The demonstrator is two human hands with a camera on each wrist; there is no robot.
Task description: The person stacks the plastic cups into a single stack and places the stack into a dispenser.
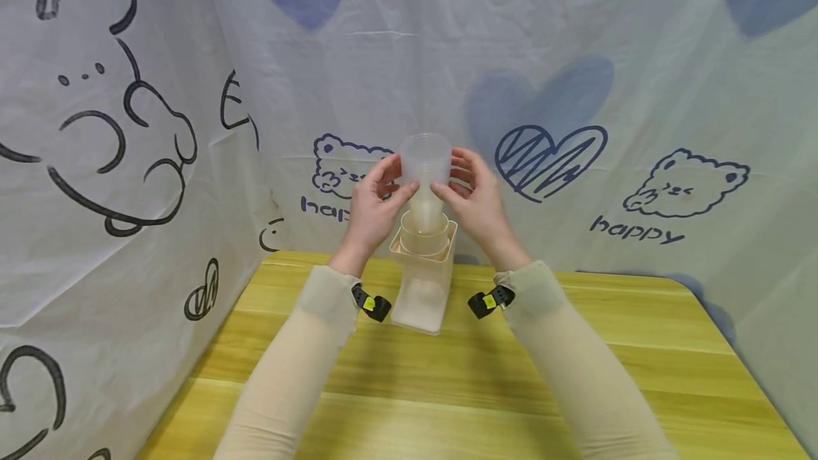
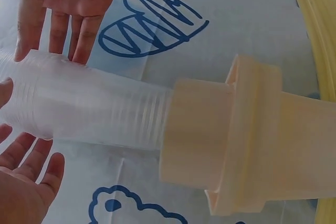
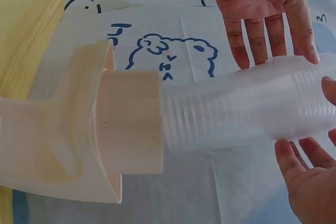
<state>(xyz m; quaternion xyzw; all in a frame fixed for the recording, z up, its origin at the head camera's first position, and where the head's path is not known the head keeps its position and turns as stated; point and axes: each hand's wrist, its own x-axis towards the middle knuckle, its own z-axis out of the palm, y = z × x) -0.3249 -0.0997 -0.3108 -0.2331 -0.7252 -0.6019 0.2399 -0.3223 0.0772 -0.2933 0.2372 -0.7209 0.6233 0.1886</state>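
Both hands hold a stack of clear plastic cups [image 1: 425, 151] upright, one hand on each side. The left hand [image 1: 375, 206] has its thumb on the near side and its fingers round the left. Mirroring it, the right hand [image 1: 478, 203] grips from the right with its thumb in front. Below them stands a cream plastic cup dispenser [image 1: 422, 297], with a round collar [image 2: 195, 132] at its top. The stack's lower end is right at the collar's mouth, in line with it, and ribbed cup rims [image 3: 181, 119] show just outside it in the right wrist view.
The dispenser stands near the back edge of a yellow wood-grain table [image 1: 409, 389]. White cloth [image 1: 409, 77] with drawn hearts and bears hangs close behind it, and more cloth [image 1: 128, 268] hangs on the left. Each wrist carries a black strap camera.
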